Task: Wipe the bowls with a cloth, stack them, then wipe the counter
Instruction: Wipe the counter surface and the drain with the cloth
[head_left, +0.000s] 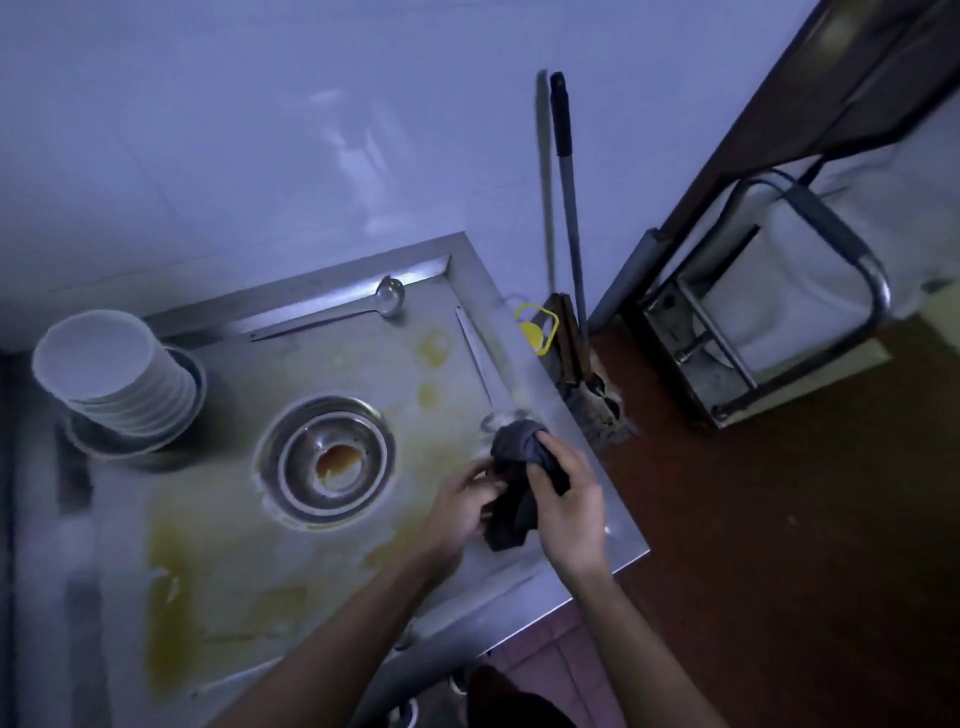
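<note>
A dark cloth (522, 480) was gripped by both hands, left hand (464, 512) & right hand (569, 506), fingers curled round it, above the stained worktop (218, 561) nr its right edge. Steel bowls (326, 460) sat centre; white bowls (117, 371) were stacked far left.

Cloth (519, 470): dark matt fabric, crumpled, bunched between the fingers (543, 470) of both hands. Counter (311, 571) under them: brushed steel, dull sheen, smeared with yellowish film. Steel bowls (324, 460) left of the fingers: glossy, brown residue inside. Stack (111, 371) far left: smooth white, looks plastic. Ladle (389, 297): polished metal.
</note>
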